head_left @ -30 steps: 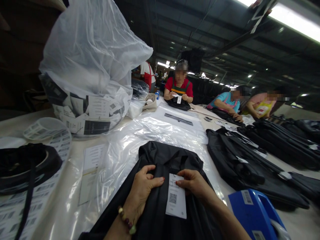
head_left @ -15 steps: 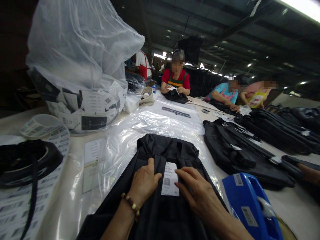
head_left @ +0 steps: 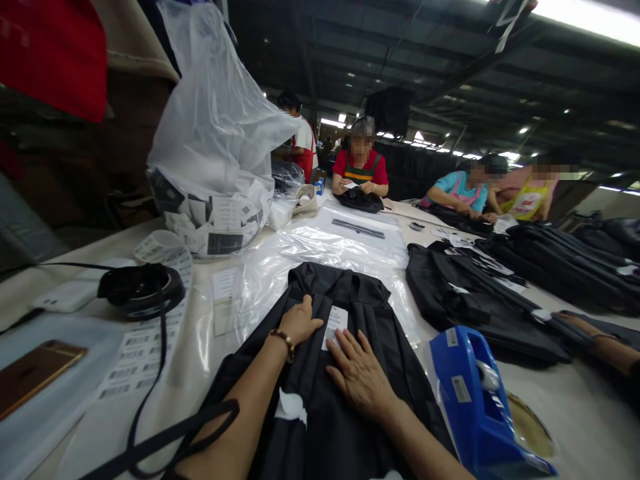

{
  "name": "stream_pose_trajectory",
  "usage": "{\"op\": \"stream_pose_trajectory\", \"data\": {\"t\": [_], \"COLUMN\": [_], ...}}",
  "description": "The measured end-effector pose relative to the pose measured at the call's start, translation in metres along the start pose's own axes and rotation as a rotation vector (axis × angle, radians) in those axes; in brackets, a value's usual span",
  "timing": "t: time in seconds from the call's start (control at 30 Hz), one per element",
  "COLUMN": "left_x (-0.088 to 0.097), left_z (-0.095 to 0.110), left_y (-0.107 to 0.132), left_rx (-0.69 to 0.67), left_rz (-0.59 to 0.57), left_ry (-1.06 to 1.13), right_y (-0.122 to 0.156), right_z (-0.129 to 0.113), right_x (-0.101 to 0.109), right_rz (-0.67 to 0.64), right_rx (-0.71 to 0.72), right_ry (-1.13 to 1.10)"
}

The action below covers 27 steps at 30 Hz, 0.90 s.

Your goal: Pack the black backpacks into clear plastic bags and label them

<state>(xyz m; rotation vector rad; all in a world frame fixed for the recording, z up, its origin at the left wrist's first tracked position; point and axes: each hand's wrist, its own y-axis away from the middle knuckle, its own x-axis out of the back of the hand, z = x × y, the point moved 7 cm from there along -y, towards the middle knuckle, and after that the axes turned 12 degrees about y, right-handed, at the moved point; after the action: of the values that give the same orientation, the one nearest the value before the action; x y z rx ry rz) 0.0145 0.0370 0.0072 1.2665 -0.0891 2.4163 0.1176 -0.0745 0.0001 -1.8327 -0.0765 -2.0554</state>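
A black bag (head_left: 320,413), apparently a backpack with straps, lies flat in front of me. Near its top is a white printed hang tag (head_left: 336,321). To the left of the tag, my left hand (head_left: 296,325) rests on the bag, thumb and index finger apart, other fingers partly hidden. Spread flat over the bag, my right hand (head_left: 359,373) has its fingertips across the tag's lower end. A white paper scrap (head_left: 291,408) clings to the fabric between my forearms.
A blue tape dispenser (head_left: 467,400) stands at right, beside other black bags (head_left: 480,300). A clear sack of tags (head_left: 210,200), barcode stickers (head_left: 135,357), a black tape roll (head_left: 143,293) and a phone (head_left: 43,373) lie left. Co-workers sit across the table (head_left: 200,347).
My right hand has moved from beside the tag to lying flat over its lower part. The left hand stays near the tag. The view has shifted left, bringing the phone into sight.
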Motion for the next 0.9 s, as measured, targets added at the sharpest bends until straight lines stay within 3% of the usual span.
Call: {"op": "stream_pose_trajectory", "data": {"t": [0.23, 0.37, 0.43, 0.53, 0.7, 0.8, 0.9], "left_x": [0.024, 0.040, 0.039, 0.026, -0.005, -0.021, -0.026], "left_z": [0.025, 0.061, 0.077, 0.088, 0.077, 0.067, 0.062], "left_y": [-0.011, -0.037, -0.054, -0.087, -0.137, -0.151, -0.154], "left_rx": [0.054, -0.024, -0.096, -0.157, -0.187, -0.201, -0.202], "left_rz": [-0.112, 0.095, 0.208, 0.289, 0.287, 0.246, 0.246], "left_ry": [-0.201, -0.239, -0.234, -0.226, -0.240, -0.258, -0.282], "right_y": [0.001, 0.003, 0.005, 0.007, 0.015, 0.017, 0.014], "right_z": [0.000, 0.001, 0.002, 0.003, 0.001, 0.001, -0.005], "right_x": [-0.003, -0.005, -0.009, -0.022, -0.045, -0.059, -0.063], "right_rz": [-0.043, -0.062, -0.025, 0.133, 0.600, 0.772, 0.869], "right_rx": [-0.011, -0.013, -0.005, 0.012, -0.035, -0.154, -0.173], "right_ry": [-0.034, -0.042, -0.025, 0.035, 0.130, 0.217, 0.252]}}
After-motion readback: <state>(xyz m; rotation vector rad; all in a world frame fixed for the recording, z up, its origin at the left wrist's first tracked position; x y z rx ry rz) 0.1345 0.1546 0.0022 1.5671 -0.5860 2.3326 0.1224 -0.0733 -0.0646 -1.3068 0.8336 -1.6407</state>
